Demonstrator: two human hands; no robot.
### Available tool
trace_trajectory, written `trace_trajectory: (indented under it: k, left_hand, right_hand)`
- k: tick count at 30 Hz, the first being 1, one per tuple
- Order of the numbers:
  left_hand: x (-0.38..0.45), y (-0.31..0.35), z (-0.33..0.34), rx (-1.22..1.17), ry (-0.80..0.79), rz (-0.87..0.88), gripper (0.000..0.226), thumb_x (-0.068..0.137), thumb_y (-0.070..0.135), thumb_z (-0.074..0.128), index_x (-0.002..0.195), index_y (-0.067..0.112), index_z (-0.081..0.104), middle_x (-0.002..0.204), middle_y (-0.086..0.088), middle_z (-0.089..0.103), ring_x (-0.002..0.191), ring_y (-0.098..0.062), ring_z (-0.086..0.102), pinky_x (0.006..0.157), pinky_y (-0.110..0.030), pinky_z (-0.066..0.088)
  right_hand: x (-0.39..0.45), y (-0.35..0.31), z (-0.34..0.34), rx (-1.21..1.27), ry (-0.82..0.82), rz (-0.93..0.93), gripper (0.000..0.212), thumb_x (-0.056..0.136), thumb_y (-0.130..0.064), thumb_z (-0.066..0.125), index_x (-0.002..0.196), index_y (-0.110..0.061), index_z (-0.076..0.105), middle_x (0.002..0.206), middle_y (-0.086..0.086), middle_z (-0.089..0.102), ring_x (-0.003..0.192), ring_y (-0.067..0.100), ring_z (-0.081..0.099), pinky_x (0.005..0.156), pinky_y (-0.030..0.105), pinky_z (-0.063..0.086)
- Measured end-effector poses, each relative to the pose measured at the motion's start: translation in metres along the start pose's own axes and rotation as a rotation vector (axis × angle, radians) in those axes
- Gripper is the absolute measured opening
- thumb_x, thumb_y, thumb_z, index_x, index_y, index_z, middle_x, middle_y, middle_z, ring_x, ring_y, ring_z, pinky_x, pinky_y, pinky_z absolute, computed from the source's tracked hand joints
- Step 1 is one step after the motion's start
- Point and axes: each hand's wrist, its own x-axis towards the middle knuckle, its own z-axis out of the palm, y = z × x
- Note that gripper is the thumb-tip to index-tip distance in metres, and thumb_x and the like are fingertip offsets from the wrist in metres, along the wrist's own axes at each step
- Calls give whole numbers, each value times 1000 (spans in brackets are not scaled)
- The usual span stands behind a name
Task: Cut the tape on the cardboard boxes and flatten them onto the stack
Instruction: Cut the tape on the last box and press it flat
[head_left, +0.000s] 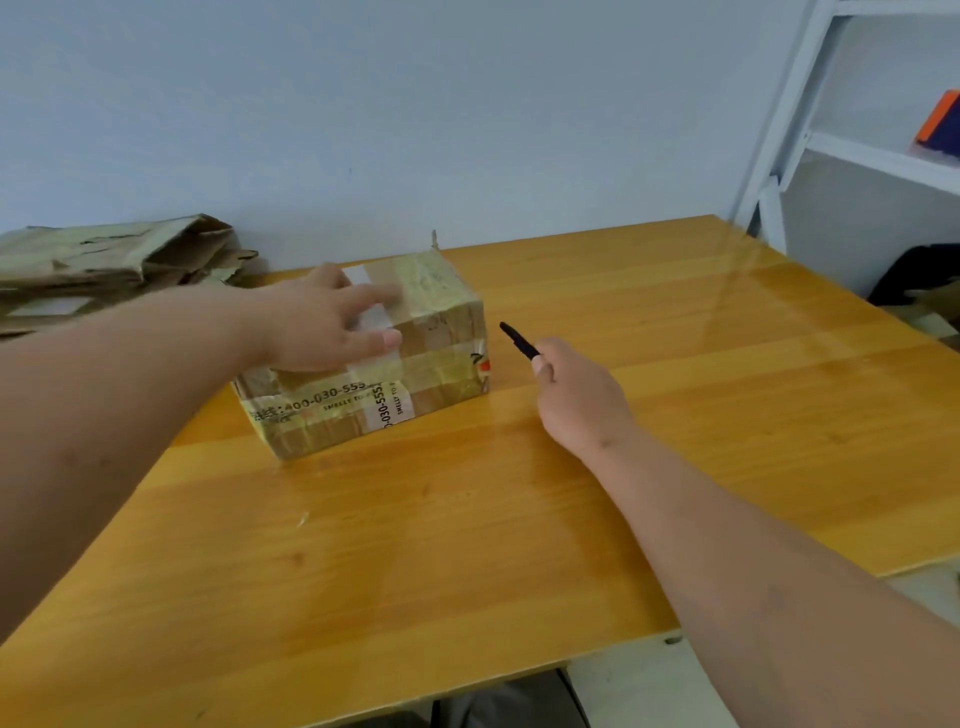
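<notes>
1. The cardboard box (363, 358) sat on the wooden table (519, 519), left of centre and toward the far edge, all its seams banded with tape. It had not yet been cut.
2. The left hand (322, 317) lay on the box's top face, fingers extended and spread flat and pressing down rather than curled round anything.
3. The right hand (576, 395) hovered just right of the box, fingers curled round a dark cutter (519, 340) whose tip pointed toward the box's right end, near it but apart. Whether a blade was exposed could not be told.
4. Judged step: steadying the box and bringing the cutter to the first tape seam.
5. To do it well, I judged: keep the left palm pressing, but move its fingers off the tape band running across the top before the cut starts.
6. Enter at the right end seam, shallow, and draw along the flap join away from the steadying hand.
7. The tape looked layered and wrinkled, so more than one pass seemed likely; forcing depth risked a slip.
8. The stack of flattened boxes (104, 265) lay at the far left of the table against the wall, near the box, and seemed the natural place to put it once flattened.
</notes>
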Motion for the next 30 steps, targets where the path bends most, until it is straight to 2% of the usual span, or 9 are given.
trace_trajectory:
  k: [1, 3, 6, 9, 15, 18, 21, 26, 30]
  left_hand:
    - [2, -1, 5, 59, 10, 12, 72, 81, 72, 22, 149, 51, 7, 147, -4, 24, 125, -30, 44, 104, -40, 38]
    - [3, -6, 10, 57, 33, 37, 75, 75, 73, 17, 147, 55, 7, 148, -3, 24, 126, -27, 43, 106, -40, 36]
    - [0, -20, 12, -24, 26, 92, 65, 78, 67, 24, 142, 59, 12, 151, -1, 22, 132, -24, 37, 111, -38, 28]
    - [-6, -31, 13, -141, -23, 128, 54, 81, 63, 31, 132, 68, 14, 153, 5, 17, 137, -22, 31, 113, -36, 23]
    - [-5, -32, 8, -222, -68, 127, 54, 79, 64, 34, 128, 74, 15, 155, 14, 12, 139, -24, 29, 112, -42, 28]
    - [-5, -33, 9, -254, -62, 127, 55, 77, 65, 36, 128, 74, 16, 154, 15, 12, 138, -24, 29, 112, -43, 28]
    - [-5, -32, 11, -248, -56, 124, 55, 77, 65, 36, 128, 73, 16, 155, 13, 11, 138, -24, 30, 113, -41, 26]
    - [-3, -34, 13, -232, -58, 114, 54, 78, 64, 35, 127, 73, 15, 155, 12, 10, 139, -24, 28, 113, -41, 24]
    - [-5, -33, 13, -212, -53, 110, 53, 76, 68, 33, 124, 76, 12, 156, 12, 9, 141, -24, 26, 116, -42, 22]
  right_hand:
    - [0, 0, 0, 6, -14, -12, 22, 107, -27, 26, 109, -23, 48, 81, 0, 55, 63, 18, 49, 53, 33, 36]
    - [1, -4, -1, 22, -44, -37, 25, 107, -25, 27, 106, -18, 51, 85, 2, 55, 64, 17, 48, 56, 34, 37]
    - [1, -9, -1, 86, -88, -76, 29, 107, -21, 28, 104, -12, 56, 90, 3, 55, 67, 18, 46, 59, 35, 37]
    - [0, -10, 2, 129, -121, -120, 31, 106, -21, 29, 103, -12, 59, 83, -3, 51, 64, 14, 45, 55, 30, 32]
    - [-3, -13, 1, 194, -105, -149, 32, 105, -19, 32, 101, -4, 60, 75, -8, 49, 61, 12, 42, 54, 29, 30]
    - [-1, -16, 2, 175, -95, -174, 34, 104, -18, 33, 101, 0, 60, 77, 2, 55, 61, 15, 42, 54, 30, 31]
    - [1, -16, 7, 139, -100, -203, 34, 104, -19, 33, 95, -1, 60, 84, 12, 60, 65, 18, 44, 56, 32, 32]
    - [-3, -8, 10, -109, -186, -226, 32, 99, -16, 37, 69, -18, 46, 74, 3, 52, 64, 19, 45, 57, 33, 32]
    - [-6, -11, 11, -260, -137, -242, 23, 92, -10, 41, 74, -19, 52, 82, 2, 56, 72, 21, 53, 58, 32, 35]
